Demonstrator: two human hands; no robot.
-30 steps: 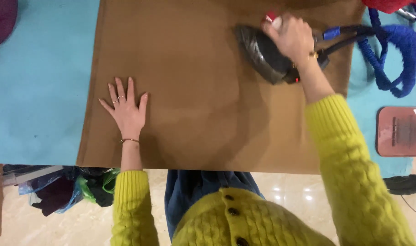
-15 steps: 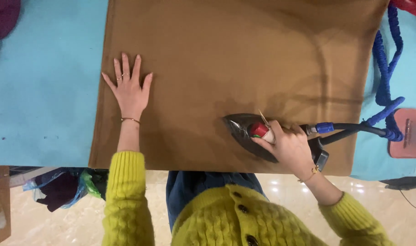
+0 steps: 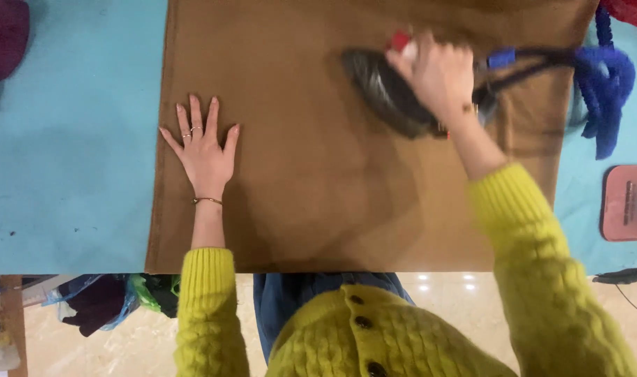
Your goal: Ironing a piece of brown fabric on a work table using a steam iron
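Observation:
A large brown cloth (image 3: 311, 181) lies spread flat over a light blue table (image 3: 67, 160). My left hand (image 3: 203, 150) rests palm down with fingers spread on the cloth's left part, holding nothing. My right hand (image 3: 433, 73) grips the handle of a dark iron (image 3: 385, 94) that sits on the upper right of the cloth, its tip pointing left. A blue cord (image 3: 601, 77) runs from the iron's back to the right. Both arms wear yellow knitted sleeves.
A pink flat pad (image 3: 627, 202) lies on the table at the right edge. A dark purple item (image 3: 4, 31) sits at the far left corner. Bags and clothes (image 3: 109, 300) lie on the pale floor below the table's near edge.
My right hand has pushed the iron from the cloth's near edge up to its far right part. My left hand stays flat on the cloth.

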